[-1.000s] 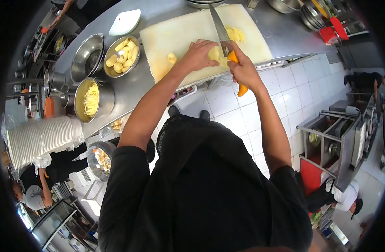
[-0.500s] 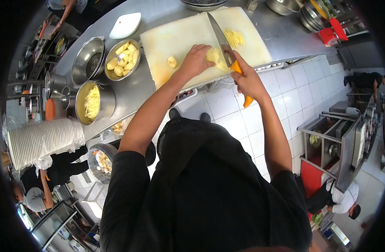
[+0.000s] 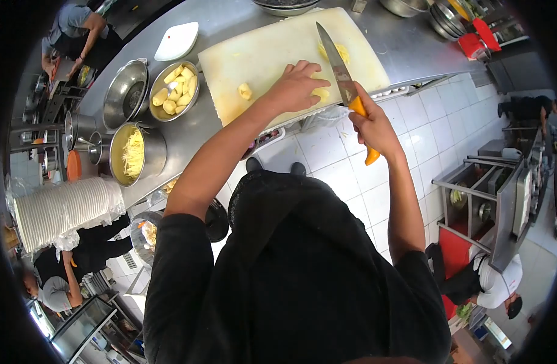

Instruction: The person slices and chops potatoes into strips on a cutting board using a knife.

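Observation:
My right hand (image 3: 375,126) grips a kitchen knife (image 3: 338,64) by its orange handle, the blade angled up and left over the white cutting board (image 3: 260,51). My left hand (image 3: 299,87) has its fingers spread above the board, close to some pale potato slices (image 3: 320,93) that it partly covers; whether it touches them is hard to tell. Cut potato strips (image 3: 339,53) lie beyond, partly behind the blade. One peeled potato piece (image 3: 245,91) sits on the board left of my left hand.
Left of the board stand a metal bowl of peeled potatoes (image 3: 180,91), a pot with potato strips (image 3: 134,153), a colander-like bowl (image 3: 125,91) and a white dish (image 3: 177,41). Stacked white plates (image 3: 69,209) are at the table's left end. Other people work around the kitchen.
The knife has moved right, away from the potato slices, and its tip has swung right. My left hand has shifted slightly right, its fingers now more spread.

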